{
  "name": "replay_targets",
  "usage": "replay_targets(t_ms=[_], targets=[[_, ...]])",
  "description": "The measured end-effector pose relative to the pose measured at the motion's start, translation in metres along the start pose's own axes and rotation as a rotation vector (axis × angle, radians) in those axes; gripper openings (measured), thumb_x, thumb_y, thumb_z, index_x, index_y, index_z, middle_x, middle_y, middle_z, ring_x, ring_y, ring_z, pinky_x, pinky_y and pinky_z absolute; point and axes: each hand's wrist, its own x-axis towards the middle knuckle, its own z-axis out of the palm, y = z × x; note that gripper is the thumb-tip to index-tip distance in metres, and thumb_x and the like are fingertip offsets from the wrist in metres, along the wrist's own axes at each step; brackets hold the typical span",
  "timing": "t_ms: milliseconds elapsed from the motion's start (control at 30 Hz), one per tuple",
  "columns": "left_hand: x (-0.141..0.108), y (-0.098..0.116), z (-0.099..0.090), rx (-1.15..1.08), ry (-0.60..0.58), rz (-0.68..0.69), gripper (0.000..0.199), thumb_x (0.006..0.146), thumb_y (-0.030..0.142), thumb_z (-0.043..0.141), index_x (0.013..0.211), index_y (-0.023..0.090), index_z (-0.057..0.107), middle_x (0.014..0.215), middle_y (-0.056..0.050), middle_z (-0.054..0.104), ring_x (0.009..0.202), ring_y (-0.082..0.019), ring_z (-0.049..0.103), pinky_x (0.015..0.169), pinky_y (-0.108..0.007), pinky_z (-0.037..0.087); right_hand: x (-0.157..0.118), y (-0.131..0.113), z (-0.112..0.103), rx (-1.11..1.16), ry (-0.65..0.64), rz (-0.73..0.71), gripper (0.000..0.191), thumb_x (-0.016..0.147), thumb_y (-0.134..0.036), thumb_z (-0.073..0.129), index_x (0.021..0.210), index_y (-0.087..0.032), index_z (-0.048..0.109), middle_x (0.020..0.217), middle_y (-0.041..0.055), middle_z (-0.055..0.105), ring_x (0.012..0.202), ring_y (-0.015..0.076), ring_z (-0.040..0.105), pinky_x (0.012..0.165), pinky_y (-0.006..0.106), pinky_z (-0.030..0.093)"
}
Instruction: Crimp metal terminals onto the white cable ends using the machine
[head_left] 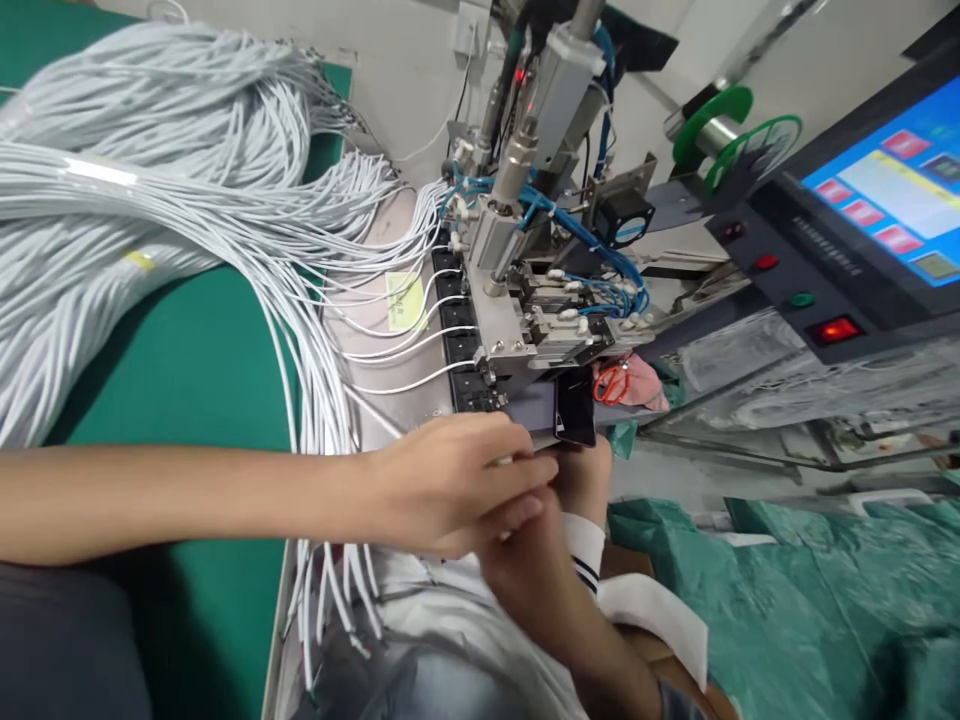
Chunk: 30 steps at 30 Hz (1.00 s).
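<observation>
Bundles [165,110]: white cable, heaped at upper left; a yellow tie crossed one.
Mat [187,370]: green, left side, under the bundles.
Loose cables [322,385]: white, left of centre; several ends trailed toward lower left, coloured at the tips.
Single cable [377,413]: white, just left of centre; led to the left hand, its end hidden there.
Note [406,300]: yellow, under the strands near centre.
Left hand [457,480]: centre; fingers bent in, thumb near them; a pale sliver showed between, perhaps cable, too blurred to tell whether it was held.
Blocks [460,345]: black, in a row, centre; cables entered from the left.
Right hand [521,530]: just right of centre, overlapped by the left hand; fingers hidden, opening and hold could not be told.
Hands' step: judged to be close two-handed handling of a cable end, short of the blocks.
Hands' next move: judged to call for a steady pinch near the tip, clear of the seated cables.
Machine [499,235]: metal, upper centre, over the blocks.
Phone [575,412]: dark, right of centre.
Scissors [611,383]: orange handles, beside the phone, against a pink cloth [643,383].
Spool [711,140]: green, upper right.
Screen [896,190]: lit blue, far upper right.
</observation>
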Motion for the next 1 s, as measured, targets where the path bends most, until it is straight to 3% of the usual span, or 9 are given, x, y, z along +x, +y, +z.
replay_targets(t_ms=[67,200,433,567,667,733,833,900,1000], targets=[[0.003,-0.007,-0.002,-0.041,0.03,-0.108,0.037,0.094,0.028,0.033,0.121,0.008,0.049,0.104,-0.014,0.057,0.09,-0.018,0.057,0.074,-0.03,0.05,0.012,0.0,-0.017,-0.03,0.035,-0.042,0.005,0.074,-0.015,0.059,0.074,-0.019,0.061,0.064,0.001,0.062,0.062,0.0152,0.057,0.055,0.026,0.046],[0.007,-0.026,-0.004,-0.104,0.095,-0.259,0.034,0.094,0.031,0.039,0.119,0.011,0.051,0.098,-0.01,0.06,0.084,-0.014,0.059,0.071,-0.027,0.05,0.035,0.006,-0.037,0.153,0.149,0.039,0.019,0.073,-0.022,0.065,0.09,-0.02,0.057,0.063,-0.003,0.06,0.053,0.0104,0.052,0.051,0.022,0.043],[0.012,-0.037,-0.007,-0.159,0.202,-0.148,0.019,0.092,0.016,0.042,0.091,0.012,0.061,0.078,-0.003,0.057,0.071,-0.01,0.052,0.065,-0.02,0.042,0.045,0.019,-0.027,0.552,0.284,0.042,0.015,0.074,-0.031,0.064,0.079,-0.02,0.056,0.069,-0.0011,0.056,0.056,0.0092,0.051,0.052,0.022,0.04],[0.015,-0.065,-0.028,0.126,0.292,-0.201,0.026,0.092,0.024,0.041,0.074,0.014,0.058,0.069,-0.002,0.054,0.064,-0.011,0.049,0.061,-0.022,0.039,0.043,0.025,-0.011,0.54,0.336,-0.064,0.01,0.076,-0.028,0.062,0.073,-0.019,0.057,0.073,-0.0006,0.053,0.057,0.0092,0.047,0.053,0.024,0.039],[0.015,-0.113,-0.053,0.434,0.481,-0.504,0.03,0.09,0.031,0.042,0.073,0.014,0.059,0.067,-0.003,0.053,0.065,-0.014,0.048,0.067,-0.027,0.039,0.04,0.03,0.003,0.414,0.413,-0.129,0.01,0.078,-0.026,0.059,0.071,-0.019,0.058,0.071,0.0007,0.053,0.062,0.0119,0.05,0.058,0.025,0.042],[0.013,-0.149,-0.069,0.529,0.364,-0.625,0.027,0.086,0.031,0.047,0.094,0.011,0.063,0.086,-0.009,0.058,0.079,-0.018,0.052,0.074,-0.029,0.04,0.039,0.033,0.011,0.328,0.463,-0.125,0.009,0.079,-0.025,0.059,0.074,-0.018,0.059,0.073,0.0025,0.055,0.067,0.0138,0.054,0.062,0.027,0.045],[0.011,-0.196,-0.082,0.641,0.113,-0.732,0.048,0.083,0.036,0.05,0.119,0.005,0.053,0.112,-0.018,0.054,0.102,-0.026,0.05,0.087,-0.034,0.038,0.04,0.037,0.015,0.303,0.489,-0.06,0.012,0.079,-0.029,0.058,0.08,-0.017,0.059,0.075,0.0034,0.056,0.066,0.0136,0.055,0.061,0.026,0.047],[0.012,-0.219,-0.084,0.674,-0.077,-0.848,0.057,0.083,0.049,0.048,0.12,0.006,0.053,0.119,-0.018,0.052,0.106,-0.028,0.05,0.089,-0.035,0.037,0.043,0.038,0.016,0.308,0.511,-0.043,0.015,0.079,-0.031,0.058,0.082,-0.016,0.058,0.072,0.0027,0.057,0.062,0.0129,0.055,0.058,0.025,0.047],[0.013,-0.24,-0.083,0.681,-0.16,-0.893,0.062,0.079,0.06,0.047,0.111,0.009,0.059,0.117,-0.017,0.054,0.11,-0.031,0.048,0.093,-0.036,0.034,0.045,0.038,0.015,0.305,0.545,-0.062,0.018,0.078,-0.032,0.06,0.082,-0.014,0.058,0.066,0.0015,0.057,0.059,0.0124,0.055,0.056,0.025,0.047]])
